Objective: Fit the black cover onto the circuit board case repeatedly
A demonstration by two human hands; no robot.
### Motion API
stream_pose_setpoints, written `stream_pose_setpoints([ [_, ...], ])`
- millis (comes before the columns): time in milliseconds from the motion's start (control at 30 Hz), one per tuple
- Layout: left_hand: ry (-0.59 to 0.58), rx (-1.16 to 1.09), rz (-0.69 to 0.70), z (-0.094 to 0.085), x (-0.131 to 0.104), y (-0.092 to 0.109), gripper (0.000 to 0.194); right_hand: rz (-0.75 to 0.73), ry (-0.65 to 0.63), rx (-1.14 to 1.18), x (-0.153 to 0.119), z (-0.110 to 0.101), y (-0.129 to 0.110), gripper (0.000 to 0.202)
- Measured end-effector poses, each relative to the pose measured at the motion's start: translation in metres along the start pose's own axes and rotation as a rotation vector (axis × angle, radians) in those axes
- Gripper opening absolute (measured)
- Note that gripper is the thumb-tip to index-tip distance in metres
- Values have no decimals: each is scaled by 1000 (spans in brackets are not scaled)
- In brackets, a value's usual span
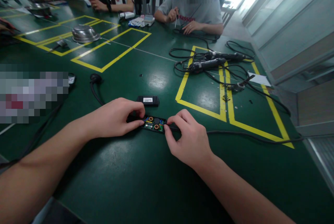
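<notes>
A small circuit board [153,125] with copper coils and other parts lies in an open, shallow black case on the green table. My left hand [118,118] pinches the case's left end between thumb and fingers. At the opposite end, my right hand [189,138] has thumb and forefinger closed where a black cord [235,133] comes in. This cord runs off to the right. Just behind the board sits a ribbed black cover [148,101] with a white label. A black plug [95,78] on a cable rests beyond my left hand. My fingertips hide both case ends.
Two black electric screwdrivers [207,64] with looped cables lie at the right, near a small metal part [238,86] and white paper [259,78]. A metal bowl [85,33] stands at the back left. Yellow tape marks the table. Across it, a person [193,12] works with a tool.
</notes>
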State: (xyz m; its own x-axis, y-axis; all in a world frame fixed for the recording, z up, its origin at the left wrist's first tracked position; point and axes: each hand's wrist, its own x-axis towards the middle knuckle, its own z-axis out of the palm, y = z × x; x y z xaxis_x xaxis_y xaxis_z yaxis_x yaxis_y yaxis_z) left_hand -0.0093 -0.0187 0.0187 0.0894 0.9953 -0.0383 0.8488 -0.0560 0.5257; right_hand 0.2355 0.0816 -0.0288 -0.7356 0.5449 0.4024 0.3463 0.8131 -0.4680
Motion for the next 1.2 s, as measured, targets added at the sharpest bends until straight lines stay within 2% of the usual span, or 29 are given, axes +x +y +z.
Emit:
stream_pose_setpoints([
  [1200, 21, 5, 22, -7, -3, 7, 15, -19, 59, 36, -1, 1, 0, 17],
])
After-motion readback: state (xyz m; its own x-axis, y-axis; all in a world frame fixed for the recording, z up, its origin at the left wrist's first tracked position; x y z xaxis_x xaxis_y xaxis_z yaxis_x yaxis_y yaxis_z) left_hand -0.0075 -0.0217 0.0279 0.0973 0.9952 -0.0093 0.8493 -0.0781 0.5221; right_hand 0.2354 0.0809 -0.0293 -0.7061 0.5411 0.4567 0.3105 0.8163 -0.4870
